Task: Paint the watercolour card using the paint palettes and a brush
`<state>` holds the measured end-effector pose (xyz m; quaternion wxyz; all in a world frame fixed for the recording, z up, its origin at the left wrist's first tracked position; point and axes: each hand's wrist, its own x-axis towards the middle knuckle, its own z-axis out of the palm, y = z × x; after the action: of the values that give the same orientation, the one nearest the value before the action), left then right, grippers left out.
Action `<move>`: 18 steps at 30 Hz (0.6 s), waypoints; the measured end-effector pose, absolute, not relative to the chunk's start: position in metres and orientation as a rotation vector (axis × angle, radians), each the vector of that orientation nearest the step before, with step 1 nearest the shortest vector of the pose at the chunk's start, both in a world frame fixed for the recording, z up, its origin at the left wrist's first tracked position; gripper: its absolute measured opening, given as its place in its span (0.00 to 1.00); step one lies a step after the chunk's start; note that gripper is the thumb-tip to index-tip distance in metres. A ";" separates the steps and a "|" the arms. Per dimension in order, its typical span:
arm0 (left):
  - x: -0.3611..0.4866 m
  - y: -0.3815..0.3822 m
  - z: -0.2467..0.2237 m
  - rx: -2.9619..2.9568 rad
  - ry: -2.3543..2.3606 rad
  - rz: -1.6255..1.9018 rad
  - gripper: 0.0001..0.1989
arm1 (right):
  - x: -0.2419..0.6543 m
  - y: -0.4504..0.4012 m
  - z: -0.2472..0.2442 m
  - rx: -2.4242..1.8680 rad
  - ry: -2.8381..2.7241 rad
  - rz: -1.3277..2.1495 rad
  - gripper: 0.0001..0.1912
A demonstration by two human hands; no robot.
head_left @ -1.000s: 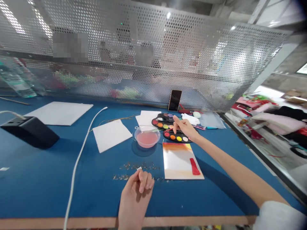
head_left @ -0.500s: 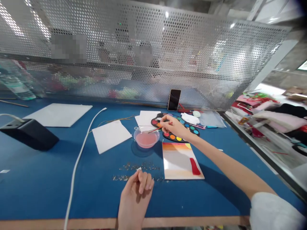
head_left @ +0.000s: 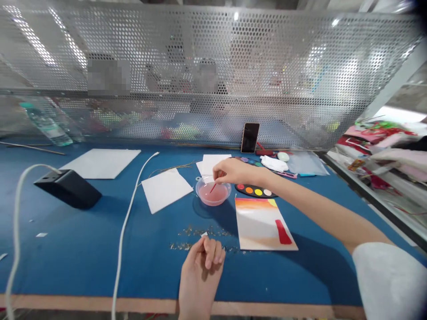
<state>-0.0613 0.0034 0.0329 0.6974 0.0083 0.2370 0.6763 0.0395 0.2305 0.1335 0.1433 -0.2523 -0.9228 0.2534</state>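
Note:
My right hand (head_left: 230,171) is closed round a thin red paintbrush (head_left: 212,187), whose lower end dips into pinkish water in a clear plastic bowl (head_left: 213,200). Behind my right hand lies a black paint palette (head_left: 241,192) with round colour pans, partly covered by the hand and forearm. My left hand (head_left: 203,266) rests near the front of the table, its fingers curled in. A small white scrap (head_left: 204,234) shows at its thumb and fingertip; whether it is gripped is unclear. To its right is a small canvas (head_left: 258,226) with an orange-pink band, a yellow corner and a red shape.
White panels (head_left: 167,190) lie left of the bowl. A white cable (head_left: 123,231) and a black power block (head_left: 68,189) are further left. A phone (head_left: 250,138) leans on the perforated metal screen (head_left: 200,106). Behind the palette are a white tissue (head_left: 274,163) and a plastic bag (head_left: 308,162).
My right hand has moved left from over the palette to above the bowl, and the brush now points steeply down into the water. The view has shifted slightly; my left hand keeps its pose.

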 end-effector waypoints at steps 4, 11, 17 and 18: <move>-0.062 0.004 0.032 0.023 0.524 1.501 0.15 | 0.039 0.229 0.137 -0.775 -2.675 0.609 0.05; -0.063 0.007 0.031 0.014 0.527 1.487 0.14 | 0.039 0.225 0.141 -0.807 -2.695 0.366 0.13; -0.063 0.006 0.033 0.006 0.542 1.483 0.14 | 0.040 0.225 0.142 -0.797 -2.657 0.280 0.15; -0.064 0.006 0.033 0.005 0.547 1.483 0.14 | 0.043 0.225 0.142 -0.786 -2.641 0.302 0.13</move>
<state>-0.0637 0.0064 0.0334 0.7037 0.0021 0.2458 0.6666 0.0430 0.2247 0.1422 0.1836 -0.2788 -0.9365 0.1070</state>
